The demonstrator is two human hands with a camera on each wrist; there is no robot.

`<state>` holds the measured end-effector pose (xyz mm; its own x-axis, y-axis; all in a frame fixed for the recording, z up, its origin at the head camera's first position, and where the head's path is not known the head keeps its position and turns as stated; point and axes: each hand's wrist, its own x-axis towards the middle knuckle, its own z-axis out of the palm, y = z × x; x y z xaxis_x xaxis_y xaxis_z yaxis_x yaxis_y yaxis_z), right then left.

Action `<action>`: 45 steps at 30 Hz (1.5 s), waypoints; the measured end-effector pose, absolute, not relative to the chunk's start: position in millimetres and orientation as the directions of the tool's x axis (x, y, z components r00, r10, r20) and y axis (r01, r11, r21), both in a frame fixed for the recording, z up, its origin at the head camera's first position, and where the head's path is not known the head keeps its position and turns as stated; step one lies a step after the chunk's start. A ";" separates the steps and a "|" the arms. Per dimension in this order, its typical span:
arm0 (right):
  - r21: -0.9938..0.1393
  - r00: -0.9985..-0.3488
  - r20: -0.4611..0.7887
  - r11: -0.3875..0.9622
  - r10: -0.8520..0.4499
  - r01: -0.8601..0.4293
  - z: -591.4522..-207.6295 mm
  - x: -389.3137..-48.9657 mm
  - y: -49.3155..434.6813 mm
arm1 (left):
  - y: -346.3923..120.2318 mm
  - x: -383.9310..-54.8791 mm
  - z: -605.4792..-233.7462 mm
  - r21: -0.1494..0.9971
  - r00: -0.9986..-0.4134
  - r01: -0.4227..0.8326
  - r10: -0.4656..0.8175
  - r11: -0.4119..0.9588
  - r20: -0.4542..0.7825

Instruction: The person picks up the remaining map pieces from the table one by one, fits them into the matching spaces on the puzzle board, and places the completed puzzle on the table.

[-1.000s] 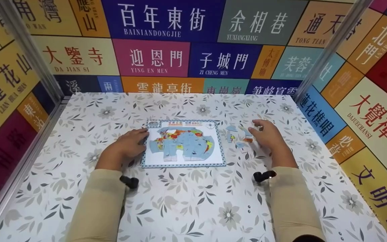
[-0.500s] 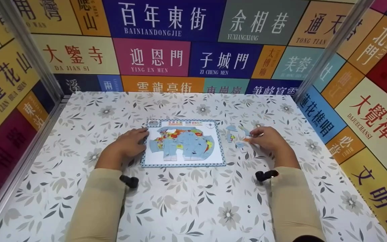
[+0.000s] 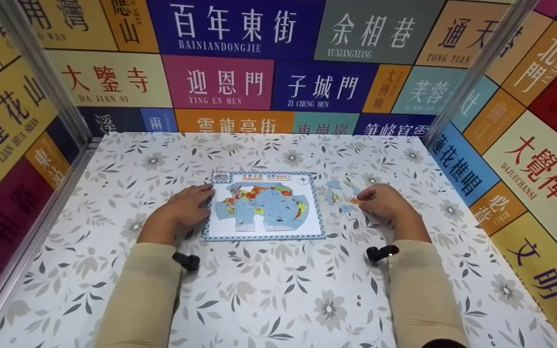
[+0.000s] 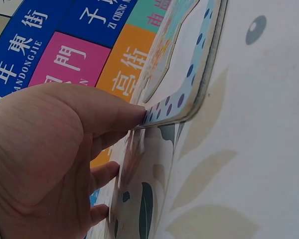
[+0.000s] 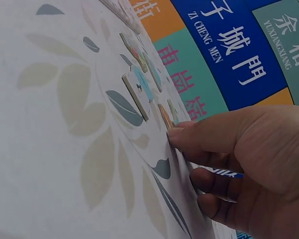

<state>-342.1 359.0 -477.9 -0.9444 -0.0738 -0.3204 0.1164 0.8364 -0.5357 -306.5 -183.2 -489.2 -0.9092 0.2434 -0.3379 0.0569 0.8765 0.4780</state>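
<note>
A world-map jigsaw board with a blue dotted border lies on the table, partly filled with pieces. My left hand rests at its left edge; in the left wrist view the thumb touches the board's corner, with the other fingers extended beside it. To the right of the board, my right hand pinches an orange puzzle piece at its end between thumb and index finger, low over the table. Part of that piece is hidden by the fingertips. Its other fingers are loosely curled.
Several loose puzzle pieces lie between the board and my right hand, including a blue one and a blue-white one. Flower-patterned covering spreads over the table. Panels with Chinese lettering enclose the back and sides.
My right hand has come down towards the loose pieces, and its thumb and index finger have closed on the orange piece. The left hand and the board have stayed put.
</note>
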 end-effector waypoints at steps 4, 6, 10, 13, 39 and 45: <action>-0.519 -0.946 -0.312 0.850 -0.089 0.091 -476.6 -342.5 356.4 | -183.5 -307.7 -489.9 0.488 -0.908 0.034 0.231 0.872 -0.350; -0.516 -0.948 -0.301 0.854 -0.106 0.068 -475.3 -342.1 354.7 | -183.6 -308.0 -489.8 0.495 -0.908 0.020 0.224 0.868 -0.355; -0.525 -0.956 -0.266 0.850 -0.123 0.037 -471.7 -340.5 347.8 | -184.1 -307.8 -488.4 0.483 -0.911 0.065 0.250 0.873 -0.329; -0.544 -0.965 -0.227 0.839 -0.130 0.015 -468.8 -340.0 340.1 | -185.0 -307.9 -487.8 0.461 -0.911 0.107 0.273 0.881 -0.310; -0.551 -0.971 -0.024 0.814 -0.237 -0.185 -445.1 -334.9 257.1 | -183.3 -304.0 -486.1 0.508 -0.902 0.004 0.222 0.861 -0.369; -0.566 -0.957 -0.033 0.795 -0.288 -0.219 -441.7 -340.4 225.4 | -180.8 -304.6 -485.8 0.516 -0.905 -0.023 0.202 0.856 -0.375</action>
<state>-340.4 225.4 -441.7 -0.9571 -0.2878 -0.0333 -0.2193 0.7950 -0.5655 -304.6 -180.8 -485.8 -0.9047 0.2017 -0.3754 -0.0233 0.8562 0.5162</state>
